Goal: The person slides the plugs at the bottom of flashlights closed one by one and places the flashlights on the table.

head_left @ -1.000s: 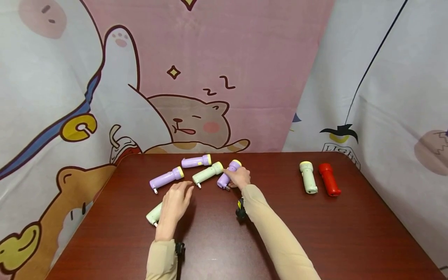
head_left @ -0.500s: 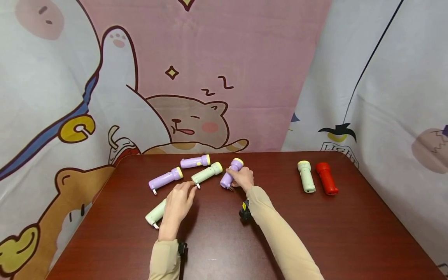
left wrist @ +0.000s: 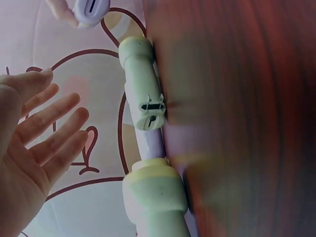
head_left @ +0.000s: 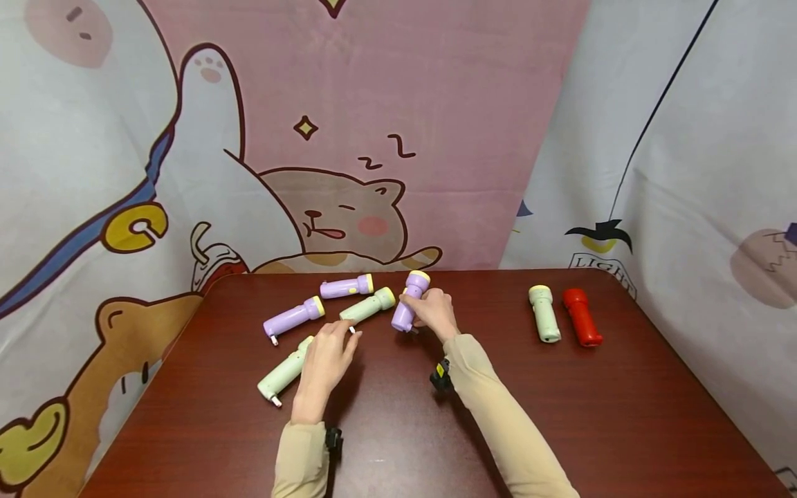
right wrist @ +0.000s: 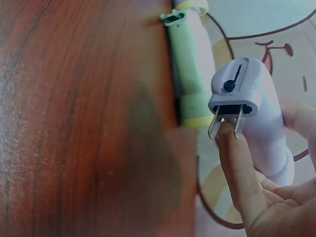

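My right hand (head_left: 438, 315) grips a purple flashlight (head_left: 406, 308) with a yellow rim, its lens end tilted up and away. In the right wrist view, two metal plug prongs (right wrist: 238, 121) stick out of that flashlight's tail, with a fingertip right by them. My left hand (head_left: 326, 363) hovers with relaxed, spread fingers and holds nothing. Just beyond its fingertips lies a pale green flashlight (head_left: 369, 308) with its plug folded out. Another pale green flashlight (head_left: 281, 375), also with its plug out, lies left of this hand, which partly covers its lens end.
Two more purple flashlights (head_left: 291, 319) lie at the back left of the brown table (head_left: 498, 415). Far to the right, a pale green flashlight (head_left: 545, 317) and a red flashlight (head_left: 582, 319) lie side by side. A cartoon cloth (head_left: 467, 138) hangs behind the table.
My right hand has shifted slightly right and raised the purple flashlight's lens end, turning it more upright. My left hand has moved a little right, uncovering more of the near green flashlight.
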`<state>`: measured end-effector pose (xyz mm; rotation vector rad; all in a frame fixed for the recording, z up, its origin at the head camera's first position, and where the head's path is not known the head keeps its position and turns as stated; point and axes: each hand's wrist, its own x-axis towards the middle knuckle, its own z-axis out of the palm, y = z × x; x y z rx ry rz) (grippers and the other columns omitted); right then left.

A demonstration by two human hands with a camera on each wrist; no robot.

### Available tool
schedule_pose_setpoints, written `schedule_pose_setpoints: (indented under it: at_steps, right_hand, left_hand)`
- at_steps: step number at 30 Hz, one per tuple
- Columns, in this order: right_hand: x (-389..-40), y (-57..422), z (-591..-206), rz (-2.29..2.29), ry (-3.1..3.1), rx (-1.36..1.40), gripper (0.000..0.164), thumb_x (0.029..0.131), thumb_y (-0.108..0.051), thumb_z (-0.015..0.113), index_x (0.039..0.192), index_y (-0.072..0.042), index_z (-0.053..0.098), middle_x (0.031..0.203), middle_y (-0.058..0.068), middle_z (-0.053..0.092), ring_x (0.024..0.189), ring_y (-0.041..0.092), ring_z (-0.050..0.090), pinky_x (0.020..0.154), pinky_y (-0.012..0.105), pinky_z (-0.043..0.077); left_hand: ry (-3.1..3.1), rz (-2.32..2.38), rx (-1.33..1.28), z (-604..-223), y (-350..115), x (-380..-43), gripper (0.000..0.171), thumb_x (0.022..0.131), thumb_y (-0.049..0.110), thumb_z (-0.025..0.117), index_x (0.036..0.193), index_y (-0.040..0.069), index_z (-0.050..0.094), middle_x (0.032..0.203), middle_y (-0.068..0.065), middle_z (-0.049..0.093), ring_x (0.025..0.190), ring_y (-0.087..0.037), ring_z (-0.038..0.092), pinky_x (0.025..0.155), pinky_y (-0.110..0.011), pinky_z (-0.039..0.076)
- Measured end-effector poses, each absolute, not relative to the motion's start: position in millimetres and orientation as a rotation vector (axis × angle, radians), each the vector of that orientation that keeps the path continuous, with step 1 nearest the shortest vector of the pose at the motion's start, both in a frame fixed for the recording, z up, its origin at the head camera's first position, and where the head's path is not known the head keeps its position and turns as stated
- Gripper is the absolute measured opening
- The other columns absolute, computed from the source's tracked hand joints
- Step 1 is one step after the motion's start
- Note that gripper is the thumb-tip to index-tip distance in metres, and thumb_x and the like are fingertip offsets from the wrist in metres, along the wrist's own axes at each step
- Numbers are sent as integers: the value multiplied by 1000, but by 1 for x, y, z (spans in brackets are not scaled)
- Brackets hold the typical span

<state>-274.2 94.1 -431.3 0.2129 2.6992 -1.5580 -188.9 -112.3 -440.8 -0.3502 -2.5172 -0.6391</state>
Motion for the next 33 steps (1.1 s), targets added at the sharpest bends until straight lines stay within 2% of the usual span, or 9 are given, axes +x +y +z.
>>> schedule_pose_setpoints:
  at_steps: [6, 15, 18, 23, 33]
  right_hand:
    - [-262, 93, -418, -1517, 2744, 153, 40, 79, -40, 72, 80, -1, 63, 74, 13, 69, 67, 31, 72, 59, 38, 58]
    - [-249, 90, -406, -1466, 2800, 98, 43, 78, -42, 73, 81, -1, 61, 73, 12, 68, 52, 18, 67, 59, 39, 58]
    - [-246, 89, -402, -1434, 2827, 81, 43, 77, -44, 73, 80, -3, 61, 71, 11, 68, 47, 13, 65, 55, 35, 57]
    - [-241, 87, -395, -1423, 2861, 48, 39, 76, -44, 73, 74, -6, 61, 66, 9, 67, 46, 14, 64, 46, 26, 52]
    - [-234, 85, -390, -1413, 2910, 26, 39, 78, -43, 72, 75, -6, 61, 66, 8, 66, 49, 15, 65, 45, 24, 50]
  left_hand:
    - [-2519, -667, -380, -439, -105, -190, 23, 86, 18, 70, 106, 8, 69, 99, -8, 73, 93, -28, 67, 73, -43, 53]
    - [-2523, -699, -478, -441, -94, -191, 36, 81, 20, 75, 114, 9, 65, 104, -7, 71, 97, -27, 67, 75, -41, 54]
    - [-2503, -714, -527, -441, -90, -192, 42, 79, 22, 77, 116, 8, 63, 104, -7, 71, 97, -26, 67, 74, -41, 54]
    - [-2481, -708, -583, -444, -83, -193, 50, 77, 28, 78, 120, 7, 61, 105, -7, 71, 96, -25, 67, 73, -39, 54]
    - [-2405, -682, -587, -447, -70, -194, 56, 75, 33, 79, 122, 9, 59, 101, -8, 70, 86, -23, 66, 66, -38, 54]
